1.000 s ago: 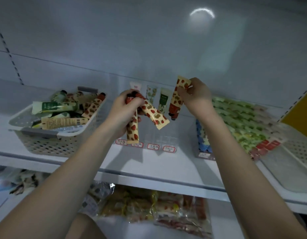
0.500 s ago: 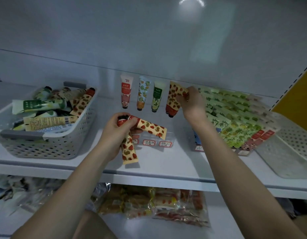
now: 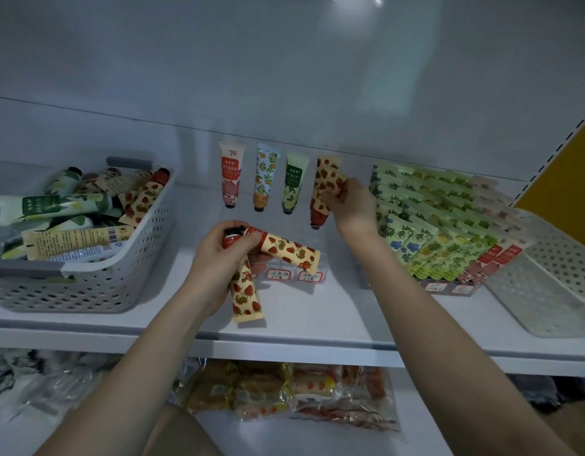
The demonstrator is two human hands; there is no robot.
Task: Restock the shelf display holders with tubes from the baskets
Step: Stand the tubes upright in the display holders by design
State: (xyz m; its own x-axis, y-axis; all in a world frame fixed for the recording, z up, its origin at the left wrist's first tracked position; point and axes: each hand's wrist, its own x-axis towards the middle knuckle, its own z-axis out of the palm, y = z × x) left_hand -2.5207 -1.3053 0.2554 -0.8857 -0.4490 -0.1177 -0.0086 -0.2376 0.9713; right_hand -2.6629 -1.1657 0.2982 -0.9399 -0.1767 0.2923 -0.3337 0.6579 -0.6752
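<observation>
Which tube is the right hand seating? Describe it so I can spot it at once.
On the white shelf, find the four tubes standing cap-down at the back. The right hand holds the rightmost, the strawberry-print tube: cream with red berries, unlike the green tube beside it.

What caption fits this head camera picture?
Right hand places a strawberry tube in the display holder; left hand holds two more.

Head view, close, down onto shelf
</observation>
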